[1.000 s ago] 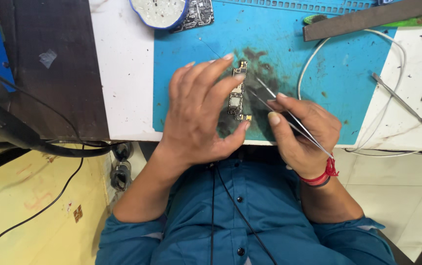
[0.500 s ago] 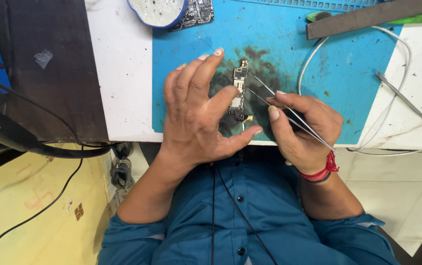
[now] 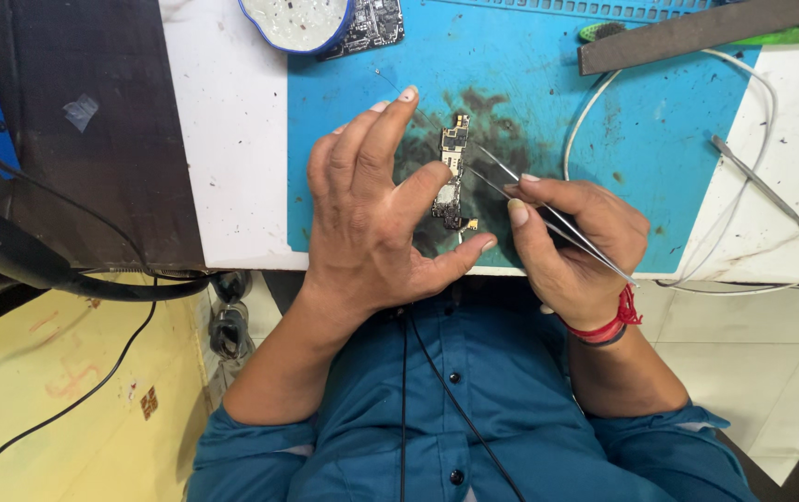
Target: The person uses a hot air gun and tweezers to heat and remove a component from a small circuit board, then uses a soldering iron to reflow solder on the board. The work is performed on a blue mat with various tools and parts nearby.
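Head view shows the left hand (image 3: 372, 214) pinning a small circuit board (image 3: 451, 177) on the blue mat (image 3: 660, 139), thumb and one finger on it, the other fingers raised and spread. Just beside it, the right hand (image 3: 571, 242) pinches metal tweezers (image 3: 548, 214) (tips at the board's edge), near a white cable (image 3: 595, 102).

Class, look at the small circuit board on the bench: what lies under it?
The circuit board lies on a blue mat, over a dark stain. The left hand covers the mat beside it.
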